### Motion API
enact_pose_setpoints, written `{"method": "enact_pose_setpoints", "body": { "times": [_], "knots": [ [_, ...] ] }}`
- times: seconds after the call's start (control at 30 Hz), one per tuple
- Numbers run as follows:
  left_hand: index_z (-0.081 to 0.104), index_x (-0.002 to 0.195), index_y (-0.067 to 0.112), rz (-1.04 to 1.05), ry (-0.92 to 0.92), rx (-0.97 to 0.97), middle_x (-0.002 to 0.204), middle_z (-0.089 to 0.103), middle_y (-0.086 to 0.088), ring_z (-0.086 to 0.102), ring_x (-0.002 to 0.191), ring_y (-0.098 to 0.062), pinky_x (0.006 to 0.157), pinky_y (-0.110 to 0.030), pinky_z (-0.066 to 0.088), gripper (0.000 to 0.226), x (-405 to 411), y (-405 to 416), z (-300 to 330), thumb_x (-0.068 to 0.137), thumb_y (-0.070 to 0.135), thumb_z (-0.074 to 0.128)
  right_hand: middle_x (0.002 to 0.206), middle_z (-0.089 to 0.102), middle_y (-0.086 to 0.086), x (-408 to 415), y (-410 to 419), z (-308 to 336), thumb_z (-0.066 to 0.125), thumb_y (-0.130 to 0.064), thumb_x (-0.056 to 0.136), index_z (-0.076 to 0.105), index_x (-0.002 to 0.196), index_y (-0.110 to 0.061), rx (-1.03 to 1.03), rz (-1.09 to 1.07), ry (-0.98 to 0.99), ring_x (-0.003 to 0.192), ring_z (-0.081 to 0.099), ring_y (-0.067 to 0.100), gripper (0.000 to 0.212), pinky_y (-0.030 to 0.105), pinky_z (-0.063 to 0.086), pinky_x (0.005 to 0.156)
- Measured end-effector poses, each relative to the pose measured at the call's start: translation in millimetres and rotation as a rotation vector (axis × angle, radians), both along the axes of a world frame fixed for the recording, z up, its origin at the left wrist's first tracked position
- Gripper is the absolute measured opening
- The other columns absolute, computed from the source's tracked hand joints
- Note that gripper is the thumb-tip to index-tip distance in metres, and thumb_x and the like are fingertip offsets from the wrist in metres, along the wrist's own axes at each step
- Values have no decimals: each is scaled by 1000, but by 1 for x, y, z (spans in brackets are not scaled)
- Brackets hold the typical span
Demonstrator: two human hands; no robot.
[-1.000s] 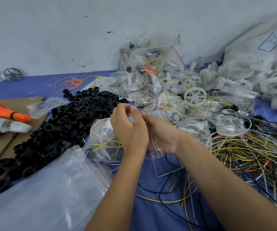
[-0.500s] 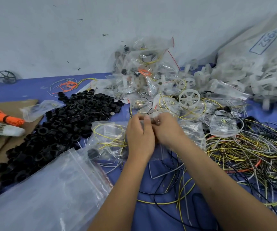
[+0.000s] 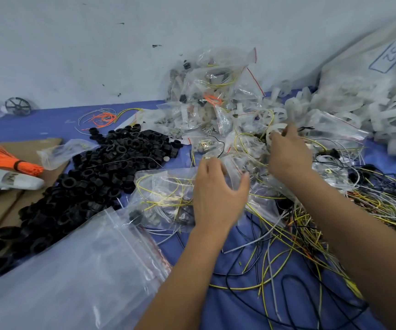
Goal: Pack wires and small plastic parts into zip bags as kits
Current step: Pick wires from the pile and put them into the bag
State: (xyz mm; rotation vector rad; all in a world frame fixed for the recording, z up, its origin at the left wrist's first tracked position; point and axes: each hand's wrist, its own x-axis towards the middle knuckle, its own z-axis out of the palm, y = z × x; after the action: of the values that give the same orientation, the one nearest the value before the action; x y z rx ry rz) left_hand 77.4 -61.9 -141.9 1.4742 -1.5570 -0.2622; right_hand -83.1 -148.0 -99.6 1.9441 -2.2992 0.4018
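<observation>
My left hand (image 3: 218,196) grips the open top of a clear zip bag (image 3: 161,194) that holds yellow and white wires and a black part. The bag lies on the blue table between the black rings and the loose wires. My right hand (image 3: 289,156) is farther back and to the right, its fingertips pinching the rim of a white plastic wheel (image 3: 274,131) on the heap of parts. The wheel is partly hidden by my fingers.
Black plastic rings (image 3: 111,167) are piled at the left. A stack of empty zip bags (image 3: 61,270) lies front left. Filled kit bags (image 3: 216,91) heap against the wall. Loose wires (image 3: 382,201) tangle at the right. A sack of white wheels (image 3: 382,91) sits back right.
My hands were together at the bag's mouth. They have parted: the right hand has reached back to the white wheel, while the left stays on the bag.
</observation>
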Motion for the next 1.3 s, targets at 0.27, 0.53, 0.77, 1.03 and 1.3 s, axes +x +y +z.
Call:
{"method": "enact_pose_setpoints", "body": {
  "times": [0.27, 0.53, 0.77, 1.03, 1.3],
  "knots": [
    [50, 80, 20, 11, -31, 122, 80, 56, 5, 52, 75, -16, 66, -36, 42, 12, 5, -4, -6, 83, 25, 61, 127, 46, 19, -16, 4, 6, 64, -12, 93, 73, 104, -7, -251, -55, -218, 105, 56, 43, 14, 44, 49, 87],
    [52, 69, 22, -15, -96, 137, 67, 56, 7, 54, 65, -13, 58, -34, 44, 25, 5, -4, -6, 81, 37, 67, 117, 53, 11, 24, 65, 6, 59, -23, 99, 64, 103, -16, -671, 189, -762, 99, 58, 24, 10, 42, 51, 88],
    [63, 66, 22, -149, 28, 247, 62, 61, 10, 56, 58, -3, 53, -14, 37, 20, 21, -13, -5, 85, 19, 71, 96, 63, 16, 57, 94, -19, 45, -19, 108, 51, 104, -10, -448, 229, -1378, 62, 65, 17, 11, 44, 54, 66],
    [57, 65, 13, 104, 592, 90, 53, 52, 10, 46, 54, -11, 57, -29, 40, 24, 20, -14, 2, 89, 11, 61, 103, 51, 4, 56, 98, -30, 59, -6, 96, 58, 95, -7, -545, 470, -681, 89, 50, 14, 1, 27, 44, 77],
    [53, 72, 15, 106, 465, -239, 61, 52, 10, 48, 58, -11, 58, -29, 39, 21, 18, -1, 11, 93, 18, 55, 114, 57, 2, 57, 98, -25, 65, -2, 94, 64, 94, -8, -564, 728, -610, 106, 56, 23, 7, 29, 45, 89]
  ]
}}
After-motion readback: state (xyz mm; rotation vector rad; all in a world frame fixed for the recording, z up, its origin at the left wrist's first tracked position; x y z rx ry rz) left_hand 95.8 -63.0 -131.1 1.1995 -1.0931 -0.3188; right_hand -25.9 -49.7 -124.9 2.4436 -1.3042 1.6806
